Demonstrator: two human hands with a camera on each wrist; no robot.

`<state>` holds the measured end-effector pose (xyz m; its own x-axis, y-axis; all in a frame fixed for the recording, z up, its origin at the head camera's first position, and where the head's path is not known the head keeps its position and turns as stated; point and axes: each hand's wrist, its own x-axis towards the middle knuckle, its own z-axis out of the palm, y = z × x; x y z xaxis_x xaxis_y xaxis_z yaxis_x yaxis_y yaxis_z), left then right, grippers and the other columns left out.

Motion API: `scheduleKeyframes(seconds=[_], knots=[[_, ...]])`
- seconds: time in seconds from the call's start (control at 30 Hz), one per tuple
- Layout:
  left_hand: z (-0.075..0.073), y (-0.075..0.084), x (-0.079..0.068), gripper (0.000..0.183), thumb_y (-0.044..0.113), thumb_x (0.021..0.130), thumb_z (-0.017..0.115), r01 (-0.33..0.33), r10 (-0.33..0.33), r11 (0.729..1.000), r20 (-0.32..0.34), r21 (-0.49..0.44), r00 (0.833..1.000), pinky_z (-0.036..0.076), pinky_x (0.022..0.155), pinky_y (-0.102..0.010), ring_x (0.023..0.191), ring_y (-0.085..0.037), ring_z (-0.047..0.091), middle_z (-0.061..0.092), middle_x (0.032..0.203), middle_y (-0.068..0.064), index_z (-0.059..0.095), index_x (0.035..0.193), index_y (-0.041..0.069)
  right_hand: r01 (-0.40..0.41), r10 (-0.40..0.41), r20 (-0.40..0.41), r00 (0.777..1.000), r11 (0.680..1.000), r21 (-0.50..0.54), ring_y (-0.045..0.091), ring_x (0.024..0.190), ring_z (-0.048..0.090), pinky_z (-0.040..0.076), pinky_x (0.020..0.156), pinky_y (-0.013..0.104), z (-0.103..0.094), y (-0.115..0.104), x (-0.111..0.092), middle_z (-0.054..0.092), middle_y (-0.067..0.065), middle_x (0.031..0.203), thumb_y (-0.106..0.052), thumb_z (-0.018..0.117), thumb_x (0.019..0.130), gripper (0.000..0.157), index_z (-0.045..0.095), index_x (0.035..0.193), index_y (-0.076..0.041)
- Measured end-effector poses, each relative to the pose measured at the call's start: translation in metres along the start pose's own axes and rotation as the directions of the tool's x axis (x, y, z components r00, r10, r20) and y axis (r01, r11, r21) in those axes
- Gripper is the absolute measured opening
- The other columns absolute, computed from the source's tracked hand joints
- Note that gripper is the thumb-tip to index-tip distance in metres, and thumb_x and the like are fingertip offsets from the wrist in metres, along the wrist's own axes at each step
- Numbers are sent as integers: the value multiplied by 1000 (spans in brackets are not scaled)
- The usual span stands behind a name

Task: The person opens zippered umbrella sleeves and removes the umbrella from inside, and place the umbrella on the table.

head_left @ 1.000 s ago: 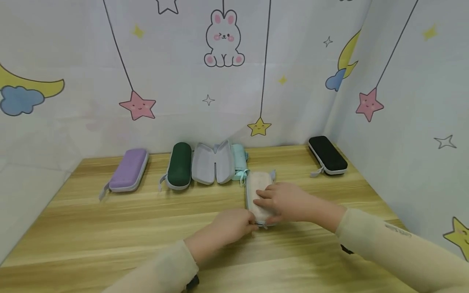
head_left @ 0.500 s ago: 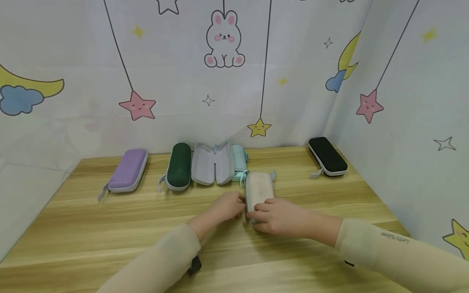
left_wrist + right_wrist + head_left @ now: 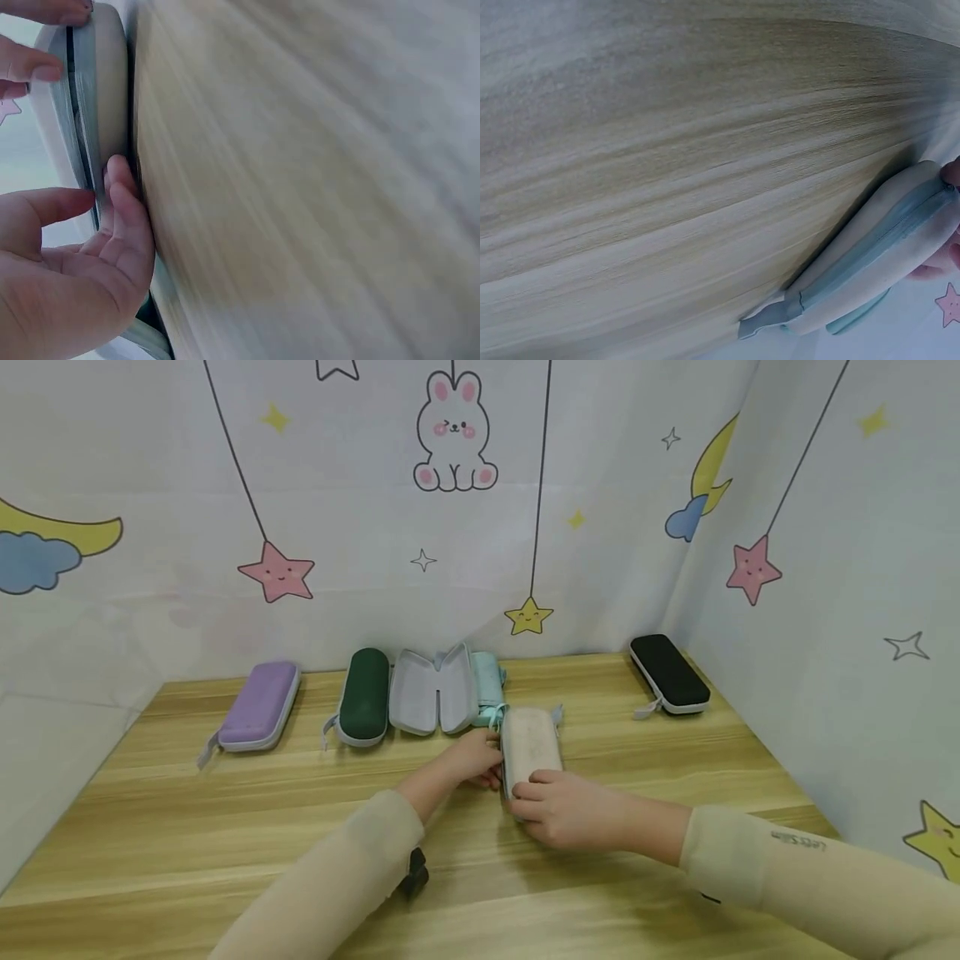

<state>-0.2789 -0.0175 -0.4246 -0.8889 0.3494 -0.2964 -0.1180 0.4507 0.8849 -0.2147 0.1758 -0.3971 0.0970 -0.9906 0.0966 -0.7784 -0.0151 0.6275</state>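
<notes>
On wood-grain table (image 3: 187, 852), grips cream oblong fabric-look zip case (image 3: 531, 740) with right hand (image 3: 573, 810) at near end, left hand (image 3: 468, 758) at left side; likely light, stiff-shelled, best held by long sides.

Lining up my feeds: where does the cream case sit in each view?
Head: cream case right of centre, just below mid-height, right hand at its near end.
Left wrist: cream case upper left, seen edge-on, above the left hand.
Right wrist: cream case lower right, edge-on.
Shared landmark: wooden tabletop.

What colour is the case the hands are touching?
The case is cream; the head view shows it best.
</notes>
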Motion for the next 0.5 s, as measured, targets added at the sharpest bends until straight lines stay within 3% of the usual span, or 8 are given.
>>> scheduleKeyframes(seconds=[0.13,0.3,0.5], knots=[[-1,2,0,53,2,91,51,25,-24,999,29,-40,999,51,53,-27,54,-14,60,61,68,-8,41,142,-5,1,-1,29,1000,1000,-29,16,94,54,44,78,30,-1,-2,4,59,-3,99,-27,60,90,14,69,81,-22],[-4,0,4,70,3,86,57,56,-49,995,78,-83,996,50,53,-25,55,-14,59,62,67,-8,29,150,0,-30,35,72,997,997,-74,18,97,52,44,81,32,0,-5,6,57,0,100,-26,61,90,14,72,82,-22],[-4,-3,7,77,-1,82,55,75,-70,992,54,-100,996,50,52,-25,54,-15,60,61,66,-10,24,152,3,-32,38,122,992,998,-48,17,91,50,42,80,31,-4,-9,7,54,-2,97,-28,66,87,10,71,82,-23]])
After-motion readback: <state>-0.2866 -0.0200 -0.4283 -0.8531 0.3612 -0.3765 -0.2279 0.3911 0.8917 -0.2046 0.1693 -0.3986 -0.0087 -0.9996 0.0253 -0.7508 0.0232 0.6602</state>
